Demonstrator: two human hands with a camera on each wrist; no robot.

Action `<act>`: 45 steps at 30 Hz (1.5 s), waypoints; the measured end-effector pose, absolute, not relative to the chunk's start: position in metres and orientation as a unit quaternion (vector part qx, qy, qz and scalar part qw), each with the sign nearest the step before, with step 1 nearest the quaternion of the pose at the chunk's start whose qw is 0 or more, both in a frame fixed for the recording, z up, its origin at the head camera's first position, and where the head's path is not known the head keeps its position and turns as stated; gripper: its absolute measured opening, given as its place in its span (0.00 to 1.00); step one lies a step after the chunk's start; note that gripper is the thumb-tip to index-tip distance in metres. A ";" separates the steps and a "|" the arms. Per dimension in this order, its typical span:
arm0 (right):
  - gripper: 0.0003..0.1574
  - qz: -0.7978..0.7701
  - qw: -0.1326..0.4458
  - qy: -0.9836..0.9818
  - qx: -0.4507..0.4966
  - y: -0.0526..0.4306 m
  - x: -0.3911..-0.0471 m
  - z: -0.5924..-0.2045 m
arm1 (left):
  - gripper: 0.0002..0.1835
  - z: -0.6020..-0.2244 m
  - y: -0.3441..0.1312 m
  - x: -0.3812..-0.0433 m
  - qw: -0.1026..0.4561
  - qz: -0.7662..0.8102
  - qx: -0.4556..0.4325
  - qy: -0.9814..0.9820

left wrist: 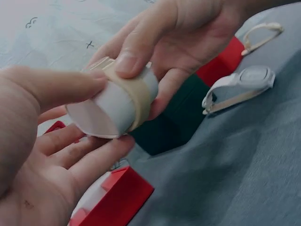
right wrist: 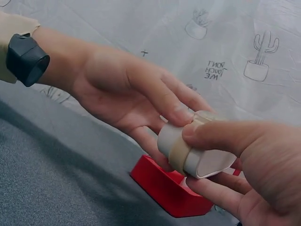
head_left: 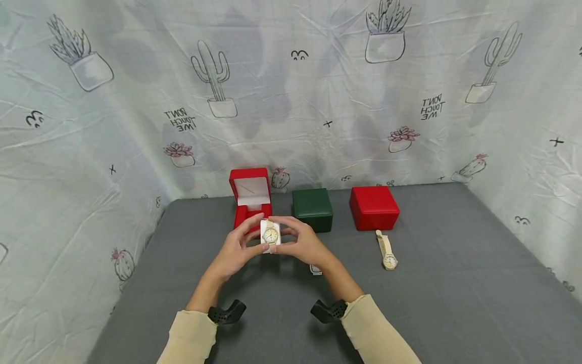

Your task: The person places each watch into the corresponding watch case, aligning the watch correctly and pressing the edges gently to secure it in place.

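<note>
From the left, a cream sleeve (head_left: pixel 188 333) comes in at about seven o'clock of the head view, with a black wrist device (head_left: pixel 227 312) at its cuff. The left hand (head_left: pixel 236 250) grips one end of a white cushion (left wrist: pixel 103 110), thumb against the upper side and fingers beneath it. Around this cushion runs the cream strap of a watch (head_left: pixel 271 235), held up between both hands with its dial facing the person. Taking that watch as the clock's centre, an open red box (head_left: pixel 250 173) stands at eleven o'clock, lid raised to show a pale lining, partly covered by the left hand. The right hand (head_left: pixel 302 242) grasps the cushion's other end, its thumb pressing on the strap.

At two o'clock sits a closed green box (head_left: pixel 312 210). At four o'clock lies a second watch (head_left: pixel 316 270), mostly behind the right forearm; the left wrist view shows its pale strap beside the green box. Between two and three o'clock is a closed red box (head_left: pixel 374 208), and just past three a third watch (head_left: pixel 386 251) lies on the grey table (head_left: pixel 473 283).
</note>
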State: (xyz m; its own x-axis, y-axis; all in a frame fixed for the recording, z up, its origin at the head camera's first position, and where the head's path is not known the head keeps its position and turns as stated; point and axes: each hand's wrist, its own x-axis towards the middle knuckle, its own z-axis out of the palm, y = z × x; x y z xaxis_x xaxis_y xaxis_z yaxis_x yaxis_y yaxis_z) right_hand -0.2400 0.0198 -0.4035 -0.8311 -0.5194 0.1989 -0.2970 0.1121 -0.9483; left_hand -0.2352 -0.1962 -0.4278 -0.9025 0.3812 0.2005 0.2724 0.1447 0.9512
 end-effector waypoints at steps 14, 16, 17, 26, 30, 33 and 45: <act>0.44 -0.600 0.097 0.750 -0.260 0.014 -0.249 -0.419 | 0.39 -0.423 -0.203 -0.238 0.029 0.536 0.224 0.813; 0.44 -0.607 0.088 0.750 -0.248 0.011 -0.254 -0.429 | 0.39 -0.422 -0.205 -0.240 0.027 0.523 0.219 0.823; 0.44 -0.612 0.082 0.748 -0.244 0.010 -0.257 -0.434 | 0.39 -0.421 -0.206 -0.242 0.025 0.516 0.217 0.828; 0.39 -0.640 0.051 0.736 -0.215 -0.004 -0.268 -0.448 | 0.39 -0.424 -0.220 -0.263 0.015 0.483 0.189 0.855; 0.37 -0.623 0.048 0.755 -0.197 -0.007 -0.271 -0.448 | 0.39 -0.423 -0.227 -0.272 0.010 0.460 0.166 0.872; 0.37 -0.605 0.045 0.774 -0.181 -0.010 -0.274 -0.448 | 0.38 -0.421 -0.230 -0.279 0.013 0.435 0.147 0.888; 0.46 -0.586 0.038 0.795 -0.152 -0.025 -0.283 -0.450 | 0.38 -0.414 -0.232 -0.305 0.049 0.343 0.131 0.929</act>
State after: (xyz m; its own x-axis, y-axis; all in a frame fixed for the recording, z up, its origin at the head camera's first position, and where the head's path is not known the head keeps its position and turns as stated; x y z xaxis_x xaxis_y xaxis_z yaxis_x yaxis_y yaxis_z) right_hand -0.2829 -0.0248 -0.4497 -0.9508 -0.2863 0.1185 -0.1978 0.2663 -0.9434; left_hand -0.3045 -0.2317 -0.4141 -0.9609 0.2770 -0.0019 0.2093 0.7305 0.6501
